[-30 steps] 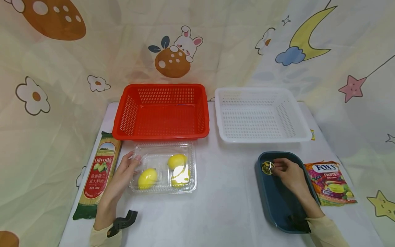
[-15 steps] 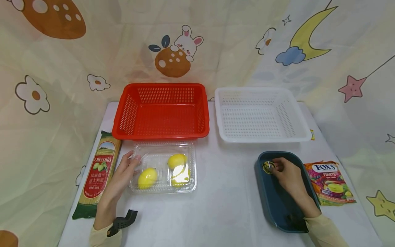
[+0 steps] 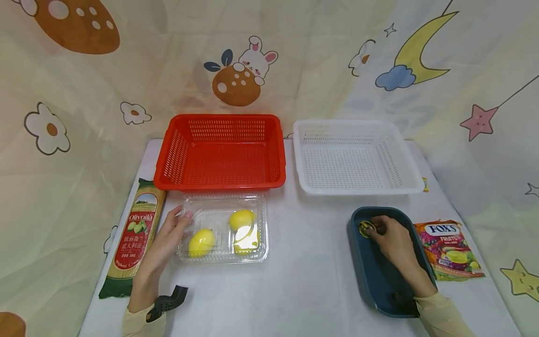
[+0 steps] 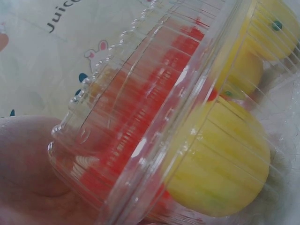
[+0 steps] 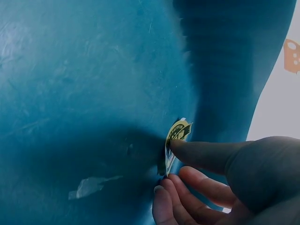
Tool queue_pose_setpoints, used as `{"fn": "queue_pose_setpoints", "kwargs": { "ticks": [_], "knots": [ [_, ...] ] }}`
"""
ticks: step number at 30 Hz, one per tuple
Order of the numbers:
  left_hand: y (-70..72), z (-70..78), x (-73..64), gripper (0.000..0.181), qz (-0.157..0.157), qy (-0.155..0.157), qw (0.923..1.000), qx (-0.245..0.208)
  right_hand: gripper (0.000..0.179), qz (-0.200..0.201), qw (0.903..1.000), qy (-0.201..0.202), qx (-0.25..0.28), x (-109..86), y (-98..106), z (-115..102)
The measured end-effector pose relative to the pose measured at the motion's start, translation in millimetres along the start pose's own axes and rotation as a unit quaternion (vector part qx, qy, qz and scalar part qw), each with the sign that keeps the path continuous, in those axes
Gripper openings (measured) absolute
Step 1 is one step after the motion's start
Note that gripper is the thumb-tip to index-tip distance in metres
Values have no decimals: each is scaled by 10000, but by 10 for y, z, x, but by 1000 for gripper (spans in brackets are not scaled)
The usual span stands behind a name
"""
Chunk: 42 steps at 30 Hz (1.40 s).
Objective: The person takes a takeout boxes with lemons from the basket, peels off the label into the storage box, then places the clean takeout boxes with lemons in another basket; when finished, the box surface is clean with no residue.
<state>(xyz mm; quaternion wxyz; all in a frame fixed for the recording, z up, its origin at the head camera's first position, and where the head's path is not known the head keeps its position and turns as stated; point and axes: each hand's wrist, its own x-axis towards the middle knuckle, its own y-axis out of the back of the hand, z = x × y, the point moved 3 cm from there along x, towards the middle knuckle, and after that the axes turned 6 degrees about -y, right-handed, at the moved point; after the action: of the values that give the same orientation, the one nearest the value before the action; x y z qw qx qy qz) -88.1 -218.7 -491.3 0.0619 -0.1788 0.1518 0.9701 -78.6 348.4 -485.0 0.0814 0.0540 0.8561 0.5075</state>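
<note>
In the head view my left hand (image 3: 165, 241) grips the left end of a clear plastic clamshell box (image 3: 223, 259). Yellow lemons (image 3: 201, 242) show through its lid; the left wrist view has one large lemon (image 4: 218, 161) close up, with others behind it. My right hand (image 3: 393, 241) reaches into a dark blue tray (image 3: 370, 285) and pinches a small, flat, round piece with black and gold print (image 3: 366, 229) between thumb and fingers. From the right wrist view, this round piece (image 5: 176, 138) stands tilted on edge near the tray wall, its lower part close to the fingertips.
A red basket (image 3: 227, 185) and a white basket (image 3: 358, 189) stand at the back. A spaghetti pack (image 3: 136, 234) lies left of my left forearm. A FOX'S candy bag (image 3: 450, 252) lies right of the tray. A small yellow wrapper (image 3: 426, 184) peeks out by the white basket.
My right hand and the round piece have shifted very slightly; the fingers now cover a bit more of its right side. The left hand and the clamshell box stay put.
</note>
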Motion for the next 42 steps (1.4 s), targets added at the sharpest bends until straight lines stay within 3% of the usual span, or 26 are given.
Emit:
{"fn": "queue_pose_setpoints", "kwargs": {
  "ticks": [8, 23, 33, 42],
  "knots": [
    [-5, 22, -16, 81, 14, -18, 10000, 8, 35, -73, 9999, -63, 75, -5, 15, -18],
    [-1, 28, -10, 82, 7, -58, 10000, -21, 35, 401, 9990, 129, 132, -69, 174, -184],
    [-7, 17, -10, 79, 41, 11, 10000, 2, 36, 441, 9985, 206, 260, -113, 255, -319],
    [-9, 22, -19, 80, 50, 51, 10000, 22, 38, 624, 9966, 349, 410, -84, 494, -448]
  ]
}}
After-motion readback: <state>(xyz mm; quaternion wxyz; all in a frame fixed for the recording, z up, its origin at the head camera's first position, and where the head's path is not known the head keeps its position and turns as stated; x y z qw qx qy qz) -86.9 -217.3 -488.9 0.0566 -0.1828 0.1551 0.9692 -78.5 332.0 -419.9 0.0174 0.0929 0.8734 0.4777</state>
